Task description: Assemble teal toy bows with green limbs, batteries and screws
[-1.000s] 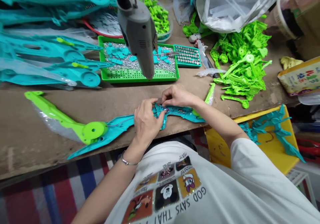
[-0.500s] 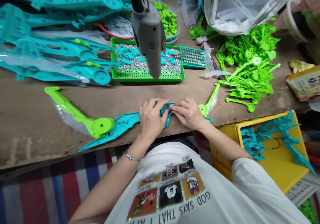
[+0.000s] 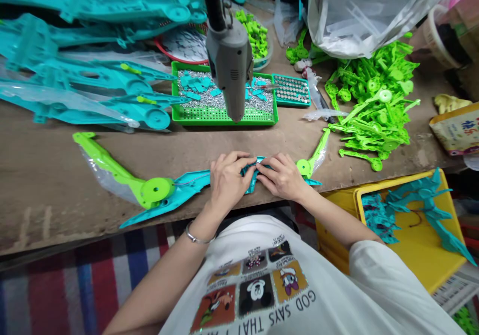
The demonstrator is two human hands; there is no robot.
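The bench [image 3: 157,143] is our largest surface. At its near edge, toward our right, the yellow bin [image 3: 419,267] holds loose blue parts [image 3: 404,197].

The blue body [image 3: 190,184] lies along the near edge of the bench, directly in front of us. A green arm is fitted at each end: the left arm [image 3: 116,170] lies wide to one side, and the right arm [image 3: 316,150] reaches toward the green heap [image 3: 374,100]. Each arm has a clear piece alongside it.

The driver [image 3: 234,70] hangs above the screw tray [image 3: 204,122], well apart from the body.

Our left hand [image 3: 230,179] covers the middle of the body, thumb and forefinger set a narrow gap apart and bearing on the plastic. Our right hand [image 3: 284,177] meets it there, fingers drawn close together; we cannot tell whether they pinch anything small.

We judge the body light, stiff and rather smooth, awkward through length rather than weight. We should hold it at the thick middle; the slender tips and clear pieces look easier to bend or mark. The thin line [image 3: 198,178] along the left half, probably a wire, deserves the gentlest touch.
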